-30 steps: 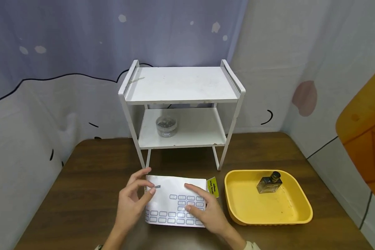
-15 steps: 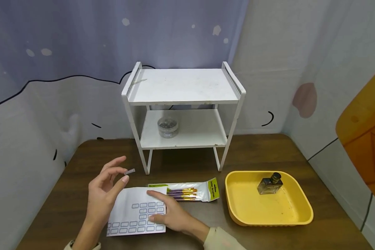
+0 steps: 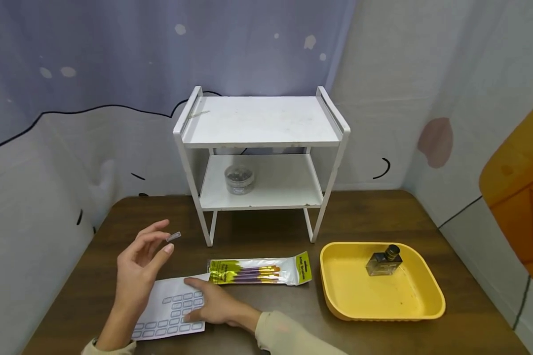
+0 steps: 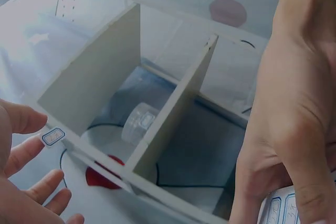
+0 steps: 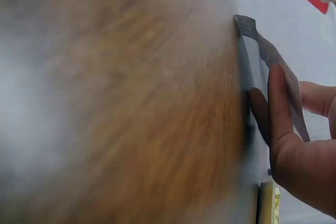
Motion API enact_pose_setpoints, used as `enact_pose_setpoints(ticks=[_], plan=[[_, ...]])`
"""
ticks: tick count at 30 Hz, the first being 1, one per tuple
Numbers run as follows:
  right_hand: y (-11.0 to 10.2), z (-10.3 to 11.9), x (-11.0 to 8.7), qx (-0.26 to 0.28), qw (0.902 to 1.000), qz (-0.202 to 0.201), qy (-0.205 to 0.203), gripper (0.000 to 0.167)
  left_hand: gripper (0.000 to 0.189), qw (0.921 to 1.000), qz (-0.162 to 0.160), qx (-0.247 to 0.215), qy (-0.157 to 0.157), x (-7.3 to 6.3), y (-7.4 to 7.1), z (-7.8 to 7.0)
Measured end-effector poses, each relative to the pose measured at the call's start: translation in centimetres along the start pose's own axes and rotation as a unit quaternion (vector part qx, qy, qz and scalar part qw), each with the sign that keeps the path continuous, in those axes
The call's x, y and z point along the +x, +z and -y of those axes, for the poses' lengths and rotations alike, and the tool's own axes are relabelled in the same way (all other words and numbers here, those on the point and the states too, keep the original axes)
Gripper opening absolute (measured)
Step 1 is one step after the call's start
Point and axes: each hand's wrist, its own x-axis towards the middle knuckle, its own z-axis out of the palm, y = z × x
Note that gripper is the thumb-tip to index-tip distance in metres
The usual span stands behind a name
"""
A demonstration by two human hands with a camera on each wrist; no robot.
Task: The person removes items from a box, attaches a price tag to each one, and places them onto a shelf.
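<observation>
At the left front of the table my left hand (image 3: 137, 268) is raised, with a small blue-bordered sticker label (image 4: 53, 137) clinging to its index fingertip. The thumb stands a little apart from the label, and the other fingers are spread. Below and to its right, my right hand (image 3: 213, 303) grips a white sheet of sticker labels (image 3: 160, 301) by its right side. Rows of blue-edged labels cover the lower and right part of the sheet; the rest is bare backing. The right wrist view shows the sheet (image 5: 283, 77) edge-on, with fingers on both its faces.
A white two-tier shelf (image 3: 262, 118) stands at the back, with a round clear tub (image 3: 239, 180) on its lower tier. A pack of artist brushes (image 3: 257, 270) lies before it. At right sits a yellow tray (image 3: 373, 301) holding a dark glass bottle (image 3: 384, 264).
Both hands have moved left, carrying the sheet and the single label, and the left hand has risen. The sheet has slid off the brush pack, which now shows fully.
</observation>
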Motion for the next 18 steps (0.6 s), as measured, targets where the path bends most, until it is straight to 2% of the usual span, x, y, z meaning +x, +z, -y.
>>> enact_pose_setpoints(ticks=[5,11,15,18], plan=[[1.0,0.8,0.6,-0.044,0.9988,-0.020,0.004,0.082,0.015,0.9995,-0.023,0.001,-0.022,0.6,-0.8,0.6],[1.4,1.4,1.1,-0.100,0.9949,-0.011,-0.004,0.086,0.014,0.9980,-0.041,-0.038,-0.028,0.8,-1.4,1.2],[0.3,1.6,0.4,-0.112,0.9937,0.010,0.007,0.085,0.014,0.9978,-0.040,-0.039,-0.037,0.8,-1.4,1.7],[-1.2,2.1,-0.4,-0.139,0.9901,0.019,0.009,0.075,0.014,0.9982,-0.026,-0.034,-0.043,0.7,-1.5,2.2]])
